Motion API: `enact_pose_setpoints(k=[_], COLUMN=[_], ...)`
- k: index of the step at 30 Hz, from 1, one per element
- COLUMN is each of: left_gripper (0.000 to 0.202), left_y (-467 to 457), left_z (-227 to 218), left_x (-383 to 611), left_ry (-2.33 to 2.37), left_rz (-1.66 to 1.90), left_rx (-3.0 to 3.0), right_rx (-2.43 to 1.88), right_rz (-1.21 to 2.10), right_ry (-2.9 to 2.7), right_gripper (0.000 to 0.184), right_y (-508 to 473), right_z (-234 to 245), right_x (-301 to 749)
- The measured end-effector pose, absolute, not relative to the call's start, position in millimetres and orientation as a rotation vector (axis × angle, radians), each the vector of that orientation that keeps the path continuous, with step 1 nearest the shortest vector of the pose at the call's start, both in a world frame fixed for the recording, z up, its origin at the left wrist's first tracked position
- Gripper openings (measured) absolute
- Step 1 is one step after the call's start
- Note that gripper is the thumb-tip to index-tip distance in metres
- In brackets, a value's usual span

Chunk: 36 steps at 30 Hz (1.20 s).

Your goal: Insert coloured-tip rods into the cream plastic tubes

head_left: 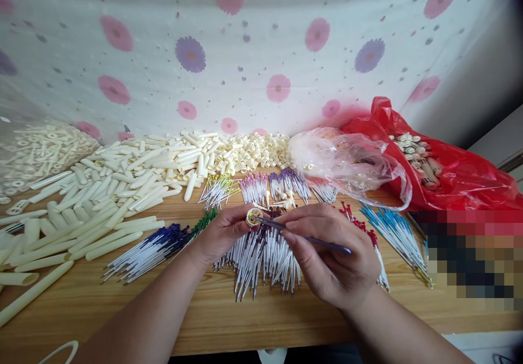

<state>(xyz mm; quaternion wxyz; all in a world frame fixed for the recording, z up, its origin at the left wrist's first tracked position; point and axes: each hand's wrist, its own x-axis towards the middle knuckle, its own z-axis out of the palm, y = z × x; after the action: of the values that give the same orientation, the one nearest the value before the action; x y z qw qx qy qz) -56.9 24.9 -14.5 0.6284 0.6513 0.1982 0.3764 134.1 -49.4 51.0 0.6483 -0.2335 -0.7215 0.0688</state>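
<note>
My left hand [223, 236] is closed around a small cream plastic tube [249, 221], whose round open end faces me. Thin pieces show inside that opening, too small to make out. Dark metal tweezers [273, 223] are pinched in my right hand [335, 252], their tips at the mouth of the tube. Below and behind both hands lies a fanned pile of white pen refills [261, 260] with dark maroon ends. Several small cream pointed parts [286, 198] lie just beyond my fingers.
Cream pen barrels [110, 189] heap across the left, beside short slotted cream parts [253, 154]. Refills with blue ends [151, 249], red ends and light blue ends [392, 233] lie around. A clear bag [343, 157] and a red bag [461, 162] stand at the back right.
</note>
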Motion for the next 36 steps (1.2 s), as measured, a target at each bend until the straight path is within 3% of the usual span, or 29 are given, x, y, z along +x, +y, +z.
enact_pose_setpoints(k=[10,14,17,22,27,36], left_gripper=[0.042,0.049,0.052,0.025,0.024,0.019], left_y=[27,31,34,34,33,35], left_z=[-18,-14,-12,-11,-8,-14], left_x=[-61,-65,-69,-71,-70,-75], left_ry=[0.464,0.441,0.423,0.491,0.579,0.716], left_rz=[0.876,0.950,0.980,1.038,1.030,1.068], left_rx=[1.467,1.406,1.365,1.349,1.454,1.654], right_rx=[-0.523,-0.825,-1.104,-1.304,-1.343,-1.461], right_rz=[0.057,-0.013,0.014,-0.103,-0.150,0.066], right_ry=[-1.559,-1.433,-1.726,-2.151,-2.480,-2.460], right_gripper=[0.024,0.014,0.003,0.016,0.031,0.035], right_y=[-45,-25,-8,3,-2,26], right_z=[54,57,43,-3,-32,3], right_x=[147,194,234,267,273,231])
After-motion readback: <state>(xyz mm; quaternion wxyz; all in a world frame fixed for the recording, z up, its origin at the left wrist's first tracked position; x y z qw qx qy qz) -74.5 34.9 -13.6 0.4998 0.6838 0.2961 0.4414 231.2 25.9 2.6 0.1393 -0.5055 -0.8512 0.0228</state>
